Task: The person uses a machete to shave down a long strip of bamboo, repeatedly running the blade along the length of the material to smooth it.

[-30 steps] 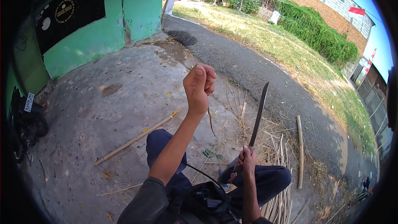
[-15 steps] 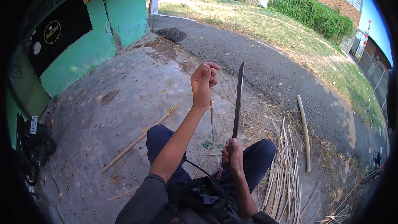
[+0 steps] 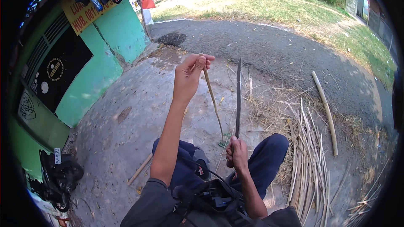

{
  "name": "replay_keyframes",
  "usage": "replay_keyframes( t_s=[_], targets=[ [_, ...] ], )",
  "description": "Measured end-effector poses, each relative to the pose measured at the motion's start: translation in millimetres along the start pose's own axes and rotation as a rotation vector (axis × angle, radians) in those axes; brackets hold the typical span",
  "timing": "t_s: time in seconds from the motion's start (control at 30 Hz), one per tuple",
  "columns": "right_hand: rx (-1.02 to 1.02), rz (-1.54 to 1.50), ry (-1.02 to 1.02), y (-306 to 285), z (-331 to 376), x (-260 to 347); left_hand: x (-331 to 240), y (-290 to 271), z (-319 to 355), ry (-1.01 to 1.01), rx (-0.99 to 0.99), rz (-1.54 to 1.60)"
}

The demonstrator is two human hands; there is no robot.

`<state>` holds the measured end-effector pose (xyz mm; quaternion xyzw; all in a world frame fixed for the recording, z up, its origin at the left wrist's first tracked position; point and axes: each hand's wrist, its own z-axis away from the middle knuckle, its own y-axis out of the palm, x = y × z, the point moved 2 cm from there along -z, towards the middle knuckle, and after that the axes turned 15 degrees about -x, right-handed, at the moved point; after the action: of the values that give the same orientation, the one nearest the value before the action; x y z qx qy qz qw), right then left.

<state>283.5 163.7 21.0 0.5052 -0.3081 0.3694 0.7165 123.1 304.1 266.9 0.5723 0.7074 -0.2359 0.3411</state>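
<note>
My left hand (image 3: 191, 73) is raised in front of me, its fingers pinched round the top of a thin strip of bamboo (image 3: 212, 98). The strip hangs down, slightly bent, and its lower end reaches near the ground by my feet. My right hand (image 3: 237, 153) is wrapped round the handle of a machete (image 3: 239, 101) between my knees. The long dark blade points up and away from me, a little to the right of the strip and apart from it. The handle is mostly covered by my fingers.
Split bamboo strips (image 3: 309, 164) lie in a pile to my right, with dry shavings (image 3: 273, 105) around them. A bamboo pole (image 3: 325, 113) lies farther right; another stick (image 3: 139, 169) rests at my left. A motorbike (image 3: 63, 172) stands beside the green wall (image 3: 90, 96). Asphalt (image 3: 252, 38) runs beyond.
My view has shifted. My left hand has moved left, and the bamboo strip in it now shows at full length. The machete stays upright in my right hand.
</note>
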Motion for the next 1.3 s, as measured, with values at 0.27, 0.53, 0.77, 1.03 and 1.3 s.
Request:
replay_keyframes(
  t_s=[0.27,0.53,0.77,1.03,1.3],
  targets=[
    [-0.132,-0.028,-0.151,28.1,-50.5,36.5,20.6,-0.2,-28.0,0.029,-0.035,-0.134],
    [-0.258,-0.095,-0.203,87.5,-112.8,76.2,41.3,-17.4,-83.7,0.244,0.026,-0.021],
    [-0.3,-0.082,-0.397,99.1,-115.7,98.3,61.5,-28.8,-91.6,0.341,0.063,-0.021],
    [-0.223,-0.025,-0.364,73.3,-39.2,84.7,26.7,-40.9,-44.8,0.296,0.128,0.009],
    [-0.198,0.04,-0.377,56.3,56.6,81.8,-28.7,-69.1,20.7,0.347,0.112,-0.159]
  ],
)
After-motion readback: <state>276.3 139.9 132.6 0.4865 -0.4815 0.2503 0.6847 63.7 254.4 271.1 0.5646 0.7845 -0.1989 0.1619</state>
